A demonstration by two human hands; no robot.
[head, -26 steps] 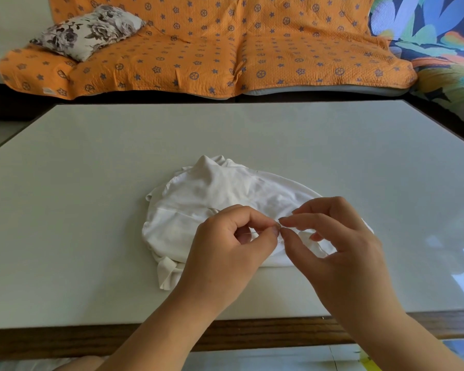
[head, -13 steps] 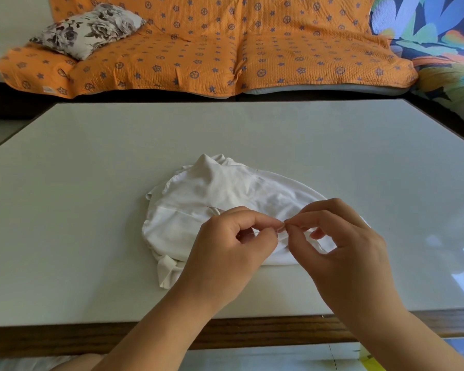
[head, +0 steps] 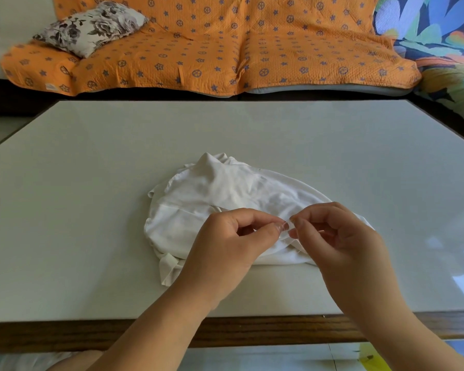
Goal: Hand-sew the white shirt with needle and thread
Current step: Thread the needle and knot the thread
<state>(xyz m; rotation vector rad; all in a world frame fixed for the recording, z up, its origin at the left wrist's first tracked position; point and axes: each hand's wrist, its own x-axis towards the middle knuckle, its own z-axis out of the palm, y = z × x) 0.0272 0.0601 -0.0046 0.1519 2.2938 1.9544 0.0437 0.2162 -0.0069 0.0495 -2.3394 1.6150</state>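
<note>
White shirt (head: 225,194) lies crumpled right under both hands, which meet over its near edge. Left hand (head: 225,247) presses thumb against forefinger in a tight pinch, its other fingers curled in. Right hand (head: 346,245) pinches the same way, fingertips touching the left's. Between them sits a fine bit (head: 288,226), too small to tell as needle or thread. Around the shirt spreads a pale table (head: 91,210) with a wooden front edge. Beyond it stands a sofa under an orange cover (head: 252,49), a floral cushion (head: 91,28) at its left.
</note>
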